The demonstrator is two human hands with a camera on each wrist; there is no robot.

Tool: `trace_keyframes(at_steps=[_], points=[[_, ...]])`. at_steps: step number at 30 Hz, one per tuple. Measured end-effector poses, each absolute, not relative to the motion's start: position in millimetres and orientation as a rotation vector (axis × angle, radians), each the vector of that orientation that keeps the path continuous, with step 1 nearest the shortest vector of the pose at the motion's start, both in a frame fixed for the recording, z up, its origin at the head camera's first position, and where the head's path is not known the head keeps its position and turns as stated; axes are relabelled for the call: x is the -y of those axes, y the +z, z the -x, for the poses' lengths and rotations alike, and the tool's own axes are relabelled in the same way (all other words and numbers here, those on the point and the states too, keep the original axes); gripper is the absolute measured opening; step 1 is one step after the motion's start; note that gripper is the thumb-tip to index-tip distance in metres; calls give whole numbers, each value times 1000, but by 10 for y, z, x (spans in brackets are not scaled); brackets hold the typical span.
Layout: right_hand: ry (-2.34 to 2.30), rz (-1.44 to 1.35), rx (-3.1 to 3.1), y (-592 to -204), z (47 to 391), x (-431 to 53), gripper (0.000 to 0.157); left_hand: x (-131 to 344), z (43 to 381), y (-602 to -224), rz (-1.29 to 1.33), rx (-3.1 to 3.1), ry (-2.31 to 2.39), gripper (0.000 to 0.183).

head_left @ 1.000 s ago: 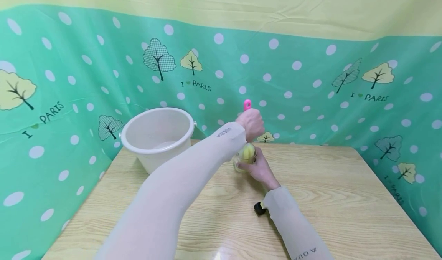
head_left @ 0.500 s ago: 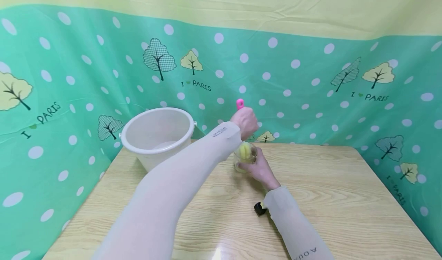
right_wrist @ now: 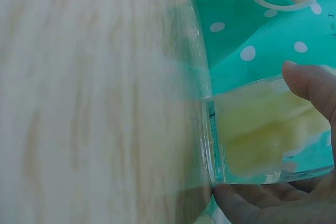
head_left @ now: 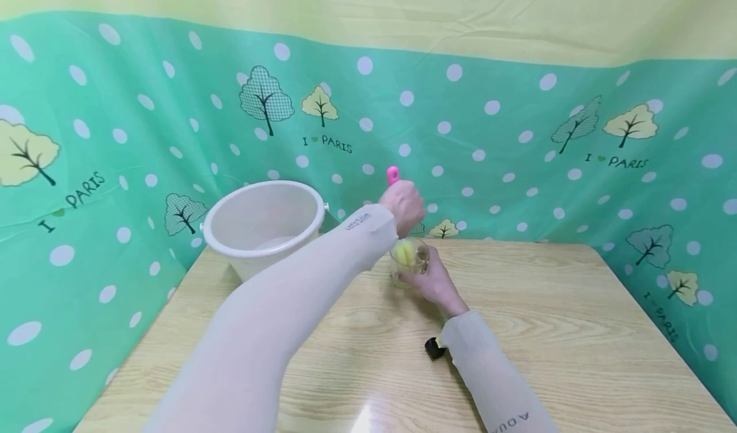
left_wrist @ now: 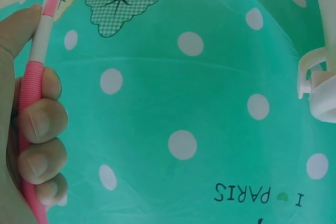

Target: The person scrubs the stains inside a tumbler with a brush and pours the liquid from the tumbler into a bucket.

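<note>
My left hand [head_left: 403,208] grips the pink and white handle [left_wrist: 31,87] of a cup brush, its fingers wrapped round the ribbed grip. The brush's yellow sponge head [head_left: 405,251] is inside a clear drinking glass [head_left: 395,268]. Around the side of that glass curls my right hand [head_left: 433,284], thumb on one side and fingers on the other. In the right wrist view the glass base [right_wrist: 212,140] sits right at the wooden tabletop, and the sponge [right_wrist: 257,129] shows blurred through the wall. The handle's pink looped end sticks up above my left fist.
A large white bucket [head_left: 244,268] stands at the table's back left, beside my left forearm. Its handle joint [left_wrist: 312,77] appears in the left wrist view. A small black object [head_left: 434,348] is at my right cuff. Behind the wooden table [head_left: 535,292] hangs a green dotted curtain [head_left: 495,158].
My left hand and the brush handle have shifted a little to the left, and the sponge head has turned within the glass. My right hand and the glass have hardly moved.
</note>
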State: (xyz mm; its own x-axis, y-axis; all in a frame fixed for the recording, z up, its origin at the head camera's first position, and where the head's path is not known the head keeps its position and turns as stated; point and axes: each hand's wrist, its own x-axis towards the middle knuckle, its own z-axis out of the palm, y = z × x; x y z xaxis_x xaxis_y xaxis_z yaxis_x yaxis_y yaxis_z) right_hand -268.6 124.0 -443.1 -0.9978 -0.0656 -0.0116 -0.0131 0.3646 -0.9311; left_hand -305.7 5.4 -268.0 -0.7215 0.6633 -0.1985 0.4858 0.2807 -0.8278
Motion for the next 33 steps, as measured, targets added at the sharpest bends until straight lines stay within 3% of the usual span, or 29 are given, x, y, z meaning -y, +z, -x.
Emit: trace_keyframes(at_steps=[6, 24, 33], points=[[-1711, 54, -2560, -4432, 2675, -1235, 93, -70, 3035, -2664, 1111, 2395, 1376, 17], [-1751, 56, -2575, -4413, 2660, -1234, 78, -282, 2976, -2680, 1139, 2258, 1408, 21], [-1716, 55, -2593, -4432, 2683, -1224, 85, -296, 3002, -2703, 1078, 2225, 1469, 26]])
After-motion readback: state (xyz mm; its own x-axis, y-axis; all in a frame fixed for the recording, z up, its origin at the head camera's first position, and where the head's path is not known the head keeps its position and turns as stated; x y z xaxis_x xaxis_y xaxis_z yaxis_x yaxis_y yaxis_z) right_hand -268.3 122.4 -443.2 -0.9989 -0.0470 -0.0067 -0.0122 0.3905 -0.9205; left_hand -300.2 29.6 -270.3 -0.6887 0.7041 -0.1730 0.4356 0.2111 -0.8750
